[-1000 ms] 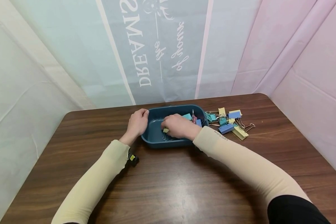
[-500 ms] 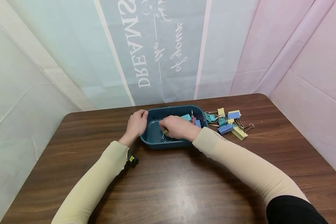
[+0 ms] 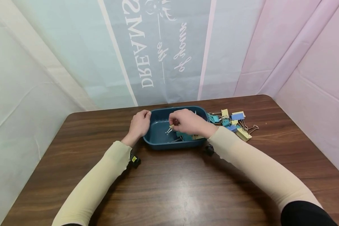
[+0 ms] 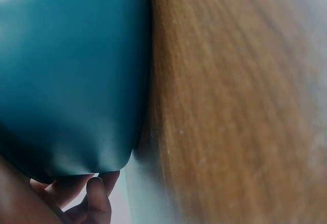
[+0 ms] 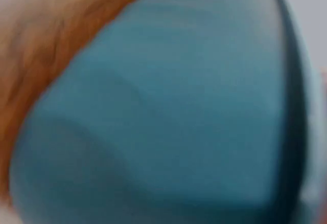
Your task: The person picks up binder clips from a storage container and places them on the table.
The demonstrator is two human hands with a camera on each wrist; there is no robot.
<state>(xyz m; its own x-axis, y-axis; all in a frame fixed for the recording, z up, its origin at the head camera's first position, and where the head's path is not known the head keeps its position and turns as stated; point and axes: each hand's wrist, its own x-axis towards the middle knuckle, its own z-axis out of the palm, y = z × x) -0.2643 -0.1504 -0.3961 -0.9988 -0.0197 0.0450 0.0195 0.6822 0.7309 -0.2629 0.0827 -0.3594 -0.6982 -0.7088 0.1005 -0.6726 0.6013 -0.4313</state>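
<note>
Right fingers (image 3: 172,120) are pinching a clip (image 3: 171,126) over the bin (image 3: 169,146); left fingers (image 3: 147,114) are gripping its edge, worktop (image 3: 158,185) spreading in front.

Plastic basin (image 3: 158,146), plain dark teal-blue. Binder clips (image 3: 244,134), assorted: pale yellow, blue, teal. Tabletop (image 3: 169,188), dark brown, streaked wood grain. Arm covers (image 3: 96,185), plain cream. Upper sleeve (image 3: 305,213), black. Wrist camera (image 3: 137,163), left, black with yellow label (image 3: 134,159). Backdrop cloth (image 3: 172,91), panels of pale aqua, grey-blue and pink, with white stripes (image 3: 206,47) and white mirror-reversed lettering (image 3: 145,72).
</note>
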